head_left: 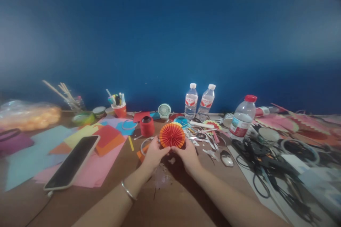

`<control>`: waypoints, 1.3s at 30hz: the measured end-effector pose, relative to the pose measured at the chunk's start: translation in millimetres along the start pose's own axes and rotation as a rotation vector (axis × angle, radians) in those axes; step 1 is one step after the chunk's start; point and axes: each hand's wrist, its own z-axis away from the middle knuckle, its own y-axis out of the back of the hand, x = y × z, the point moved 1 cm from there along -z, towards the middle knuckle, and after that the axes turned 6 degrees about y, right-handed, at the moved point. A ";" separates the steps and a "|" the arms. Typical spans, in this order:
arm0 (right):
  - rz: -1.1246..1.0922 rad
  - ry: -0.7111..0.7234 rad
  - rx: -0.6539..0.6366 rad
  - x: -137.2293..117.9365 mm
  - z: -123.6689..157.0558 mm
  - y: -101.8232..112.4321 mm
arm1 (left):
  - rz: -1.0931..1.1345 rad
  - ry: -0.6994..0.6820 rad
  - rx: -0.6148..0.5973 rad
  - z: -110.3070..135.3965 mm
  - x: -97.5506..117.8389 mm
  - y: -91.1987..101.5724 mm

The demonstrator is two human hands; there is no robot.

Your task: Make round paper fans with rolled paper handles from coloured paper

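A round pleated paper rosette (pixel 172 134), red with an orange rim, is held up over the middle of the table. My left hand (pixel 154 153) grips its lower left edge, thumb towards the bottom centre. On the other side, my right hand (pixel 188 155) pinches the lower right edge, its thumb close to the left one. Both hands are closed on the paper; the fingers behind it are hidden. Just behind the rosette stands a red spool of thread (pixel 147 126). Paper scraps (pixel 210 142) lie to the right of it.
A phone (pixel 72 163) rests on coloured paper sheets (pixel 23 161) at left. Behind are a pen cup (pixel 120 111), a small fan (pixel 164 110) and two water bottles (pixel 191 103). A larger red-capped bottle (pixel 243 118), a mouse (pixel 226 158) and tangled black cables (pixel 257 159) occupy the right.
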 end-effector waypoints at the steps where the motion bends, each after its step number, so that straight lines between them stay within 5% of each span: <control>1: -0.012 -0.004 0.001 0.8 0.0 -0.2 | -0.024 -0.009 -0.004 -0.2 -0.1 0.5; 9: -0.137 0.016 -0.004 -1.6 0.2 -2.0 | -0.149 -0.132 0.046 -2.4 0.5 3.4; 19: -0.091 0.091 0.267 4.4 -8.2 13.3 | -0.137 -0.162 0.109 -2.1 6.3 6.3; 26: -0.063 0.170 0.373 0.8 -18.0 27.7 | -0.286 -0.210 0.333 -1.2 5.0 7.5; 32: -0.092 0.241 0.444 -2.4 -29.5 40.2 | -0.549 -0.293 0.446 -15.2 65.7 59.9; 34: -0.082 0.224 0.407 -1.7 -32.0 40.6 | -0.742 -0.209 0.357 -13.9 80.8 82.9; 36: -0.028 0.176 0.316 -1.2 -33.2 38.8 | -0.923 -0.107 0.221 -6.1 81.7 96.7; 39: 0.260 0.207 0.216 -4.4 -30.1 34.7 | -1.070 -0.036 0.193 10.7 63.7 97.4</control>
